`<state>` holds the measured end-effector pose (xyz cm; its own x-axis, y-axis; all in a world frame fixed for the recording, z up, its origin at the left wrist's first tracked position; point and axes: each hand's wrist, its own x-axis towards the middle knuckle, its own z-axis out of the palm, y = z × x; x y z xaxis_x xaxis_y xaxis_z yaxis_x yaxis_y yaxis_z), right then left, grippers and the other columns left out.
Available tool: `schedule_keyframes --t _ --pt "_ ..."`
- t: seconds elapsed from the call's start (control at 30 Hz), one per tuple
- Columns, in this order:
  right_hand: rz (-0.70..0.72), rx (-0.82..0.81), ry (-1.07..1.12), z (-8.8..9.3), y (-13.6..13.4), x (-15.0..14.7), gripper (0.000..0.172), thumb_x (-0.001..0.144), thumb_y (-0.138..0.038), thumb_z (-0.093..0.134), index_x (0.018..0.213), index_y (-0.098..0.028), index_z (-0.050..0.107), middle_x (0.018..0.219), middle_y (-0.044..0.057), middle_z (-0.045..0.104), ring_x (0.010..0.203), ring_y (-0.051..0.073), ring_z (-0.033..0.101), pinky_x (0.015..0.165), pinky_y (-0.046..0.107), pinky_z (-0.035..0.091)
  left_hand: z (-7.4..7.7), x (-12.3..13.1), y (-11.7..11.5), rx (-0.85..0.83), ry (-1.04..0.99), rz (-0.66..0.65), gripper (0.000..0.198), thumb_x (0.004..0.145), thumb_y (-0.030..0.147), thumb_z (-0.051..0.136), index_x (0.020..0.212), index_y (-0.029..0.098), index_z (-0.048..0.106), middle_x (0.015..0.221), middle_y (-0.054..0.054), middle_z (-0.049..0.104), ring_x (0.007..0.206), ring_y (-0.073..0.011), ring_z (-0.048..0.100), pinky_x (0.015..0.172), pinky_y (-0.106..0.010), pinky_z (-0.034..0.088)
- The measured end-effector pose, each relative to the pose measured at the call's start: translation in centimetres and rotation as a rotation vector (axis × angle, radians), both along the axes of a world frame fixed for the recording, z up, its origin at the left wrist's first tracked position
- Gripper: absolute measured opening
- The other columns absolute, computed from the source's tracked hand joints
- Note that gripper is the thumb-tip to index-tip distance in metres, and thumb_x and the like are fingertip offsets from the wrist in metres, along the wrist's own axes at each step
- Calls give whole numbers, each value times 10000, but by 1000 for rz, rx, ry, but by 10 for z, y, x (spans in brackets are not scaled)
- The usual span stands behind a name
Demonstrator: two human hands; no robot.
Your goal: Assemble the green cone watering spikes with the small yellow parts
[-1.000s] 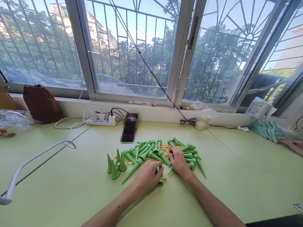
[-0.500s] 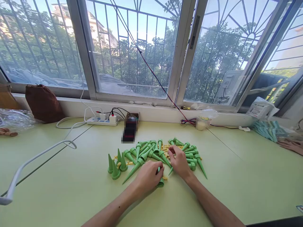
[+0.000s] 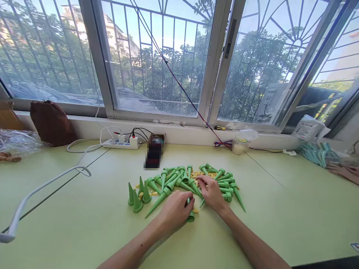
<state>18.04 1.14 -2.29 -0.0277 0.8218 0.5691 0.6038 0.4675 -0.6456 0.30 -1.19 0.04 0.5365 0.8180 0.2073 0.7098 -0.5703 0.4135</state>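
Note:
My left hand (image 3: pixel 177 206) is closed around a green plastic watering spike (image 3: pixel 190 217), whose wide round end shows below my fingers. A small yellow piece (image 3: pixel 195 211) shows beside that end. My right hand (image 3: pixel 211 192) reaches over small yellow plastic valves (image 3: pixel 198 174), fingers curled together; what is between the fingertips is hidden. Loose green watering spikes (image 3: pixel 171 183) lie heaped to the left of the valves, and more spikes (image 3: pixel 226 184) lie to their right. Several spikes (image 3: pixel 137 203) stand upright on their wide ends at the left, with yellow valves among them.
Behind the heap are a small box (image 3: pixel 157 140), a white power strip (image 3: pixel 120 145) and a plastic jar (image 3: pixel 239 146). A white cable (image 3: pixel 50 179) crosses the table at left, near a brown bag (image 3: pixel 52 123). Another person's hand (image 3: pixel 344 172) rests by teal pieces (image 3: pixel 319 154).
My right hand has drawn slightly down and toward me over the yellow valves. My left hand stays on the spike. The other person's hand at the far right has shifted a little.

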Motion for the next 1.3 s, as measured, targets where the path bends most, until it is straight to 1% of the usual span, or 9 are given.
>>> schedule_keyframes --t 0.1,0.2,0.4,0.57,0.7,0.9,1.07,1.3 --pt "16 -37 27 1 -1 -1 205 936 -225 490 952 -177 689 937 85 724 834 215 671 742 316 536 -2 0 1 11 4 -8 279 911 219 447 685 189 607 619 -19 599 583 -154 510 576 -277 247" --pt "18 -67 38 2 -3 -3 183 932 -263 513 913 -178 674 875 68 716 768 205 667 699 303 534 -2 -1 1 12 0 -24 268 909 217 449 699 191 614 634 -19 618 590 -152 517 575 -275 244" --pt "32 -85 59 4 -6 -5 165 921 -297 541 884 -183 655 826 57 706 719 199 656 681 297 524 0 0 0 -10 -2 -36 257 885 188 460 716 188 654 666 -29 658 607 -154 542 579 -272 260" --pt "32 -99 57 4 -6 -5 162 920 -301 547 851 -183 635 774 43 685 684 192 637 660 288 506 1 0 0 6 -19 -54 260 872 183 466 696 194 657 652 -20 659 592 -149 525 572 -268 263" --pt "39 -99 56 3 -6 -5 162 921 -297 543 837 -183 622 758 39 672 678 191 628 647 284 493 2 -1 0 2 -27 -64 267 865 182 462 670 189 643 601 -7 615 538 -132 459 548 -268 239" --pt "62 -97 41 5 -7 -5 142 919 -280 535 839 -186 607 754 29 663 673 185 612 644 280 474 5 -1 0 -27 -16 -66 271 849 186 468 600 179 575 522 12 512 485 -118 332 519 -272 199" --pt "61 -87 36 5 -8 -5 143 919 -269 531 849 -184 624 779 38 668 698 194 617 667 292 481 5 -1 0 -34 -23 -68 267 849 193 464 603 179 566 540 8 521 494 -116 324 527 -277 191" --pt "71 -89 38 4 -7 -4 148 916 -260 537 893 -175 657 819 54 688 718 204 633 674 306 496 0 -1 2 -7 -14 -68 267 852 203 465 612 180 578 573 -6 568 520 -123 369 543 -281 194"
